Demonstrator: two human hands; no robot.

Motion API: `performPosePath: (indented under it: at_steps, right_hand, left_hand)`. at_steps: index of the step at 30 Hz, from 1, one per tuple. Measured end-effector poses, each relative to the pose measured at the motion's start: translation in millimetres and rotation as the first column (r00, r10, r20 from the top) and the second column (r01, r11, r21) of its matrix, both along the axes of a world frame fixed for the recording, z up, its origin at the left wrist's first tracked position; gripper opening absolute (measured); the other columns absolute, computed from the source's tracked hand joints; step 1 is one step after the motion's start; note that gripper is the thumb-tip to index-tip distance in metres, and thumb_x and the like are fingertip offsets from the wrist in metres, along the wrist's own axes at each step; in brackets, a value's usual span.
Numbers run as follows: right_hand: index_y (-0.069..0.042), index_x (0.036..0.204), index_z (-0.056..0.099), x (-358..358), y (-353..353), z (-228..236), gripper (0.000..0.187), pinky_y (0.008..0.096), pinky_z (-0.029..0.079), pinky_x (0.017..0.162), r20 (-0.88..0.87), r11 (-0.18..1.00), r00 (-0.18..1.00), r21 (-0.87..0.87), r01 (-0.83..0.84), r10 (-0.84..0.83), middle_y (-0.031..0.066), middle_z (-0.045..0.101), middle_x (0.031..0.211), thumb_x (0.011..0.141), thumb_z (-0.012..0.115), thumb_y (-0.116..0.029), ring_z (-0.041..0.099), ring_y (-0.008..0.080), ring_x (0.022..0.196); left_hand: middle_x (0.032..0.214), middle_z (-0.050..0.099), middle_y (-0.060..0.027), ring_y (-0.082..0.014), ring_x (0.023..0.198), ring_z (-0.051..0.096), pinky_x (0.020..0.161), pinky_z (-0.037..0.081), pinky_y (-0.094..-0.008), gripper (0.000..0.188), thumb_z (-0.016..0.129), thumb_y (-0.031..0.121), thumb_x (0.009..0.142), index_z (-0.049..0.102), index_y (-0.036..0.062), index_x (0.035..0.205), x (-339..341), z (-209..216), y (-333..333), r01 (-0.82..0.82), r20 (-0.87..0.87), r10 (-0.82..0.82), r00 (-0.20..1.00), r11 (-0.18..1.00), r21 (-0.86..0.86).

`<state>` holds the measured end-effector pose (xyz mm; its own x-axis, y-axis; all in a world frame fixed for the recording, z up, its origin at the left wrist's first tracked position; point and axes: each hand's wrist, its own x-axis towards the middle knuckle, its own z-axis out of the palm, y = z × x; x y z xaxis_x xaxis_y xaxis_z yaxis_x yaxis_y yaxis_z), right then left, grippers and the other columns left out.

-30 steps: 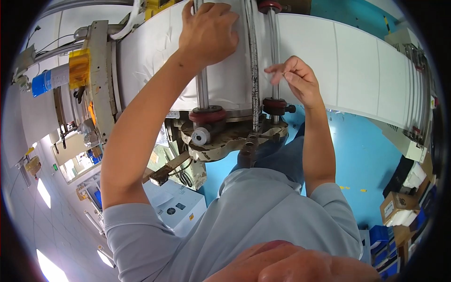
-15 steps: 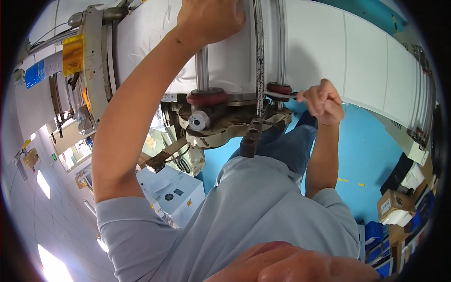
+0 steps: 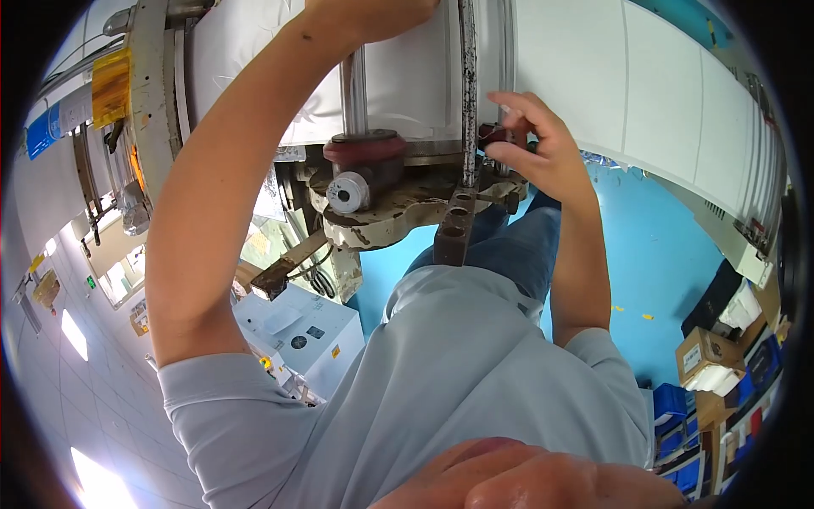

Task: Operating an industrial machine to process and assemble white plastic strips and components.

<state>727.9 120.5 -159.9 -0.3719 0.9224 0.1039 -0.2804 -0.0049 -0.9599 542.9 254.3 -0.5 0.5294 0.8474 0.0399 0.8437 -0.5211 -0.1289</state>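
My left hand [image 3: 373, 17] reaches up to the far edge of the view, over the left chrome column [image 3: 353, 93]; its fingers are cut off there. By the right column [image 3: 506, 59] my right hand [image 3: 547, 144] is open, with thumb and forefinger apart around the front of the small dark red collar [image 3: 495, 136]. Whether it touches the collar, I cannot tell. Between the columns stands a narrow speckled metal bar [image 3: 469, 85], above a dark block with round holes [image 3: 452, 233]. A larger red collar [image 3: 365, 148] rings the left column's foot, beside a round grey knob [image 3: 345, 194].
The worn cream machine base [image 3: 373, 231] extends close to my body. White panels [image 3: 568, 76] stand behind it. A pale equipment box [image 3: 318, 339] is at lower left, on blue floor [image 3: 653, 246]. Cardboard boxes [image 3: 708, 360] and blue bins [image 3: 670, 403] lie at right.
My right hand has moved up and left towards the right column, and its curled fingers have opened. My left hand has gone farther out of the upper edge. The view has shifted slightly.
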Motion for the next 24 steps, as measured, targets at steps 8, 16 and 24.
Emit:
performPosePath:
  at_steps: [8,16,24]
  right_hand:
    - [-0.006,0.095,0.064,-23,-6,12,0.02,0.0275,0.042,0.059,0.301,0.989,0.952,0.146,0.011,-0.055,0.0053,0.053,0.083,0.077,0.072,-0.001,0.051,0.0169,0.066]
    - [-0.006,0.086,0.066,-21,-3,10,0.009,0.0304,0.046,0.063,0.186,0.964,0.982,0.253,-0.085,0.037,0.0073,0.057,0.083,0.079,0.071,-0.004,0.057,0.0225,0.071]
    - [-0.002,0.092,0.063,-17,-12,7,0.007,0.022,0.045,0.067,-0.043,0.909,0.984,-0.377,-0.178,0.175,0.0016,0.063,0.088,0.089,0.066,-0.007,0.056,0.0076,0.075]
  left_hand:
    - [0.11,0.063,-0.0144,-0.0328,0.11,0.056,0.101,0.035,-0.0517,0.024,0.063,0.019,0.074,0.067,0.0047,0.093,4,4,-4,-0.049,-0.05,0.047,0.998,0.998,-0.036]
    - [0.111,0.063,-0.0156,-0.0339,0.108,0.057,0.098,0.039,-0.0475,0.025,0.065,0.018,0.073,0.067,0.003,0.093,-5,-7,3,-0.016,0.046,0.019,0.999,0.998,-0.054]
    - [0.092,0.066,-0.0104,-0.0299,0.102,0.059,0.1,0.038,-0.0501,0.016,0.066,0.015,0.074,0.067,0.0056,0.088,-15,-1,-4,0.085,0.299,-0.05,0.953,0.991,-0.105]
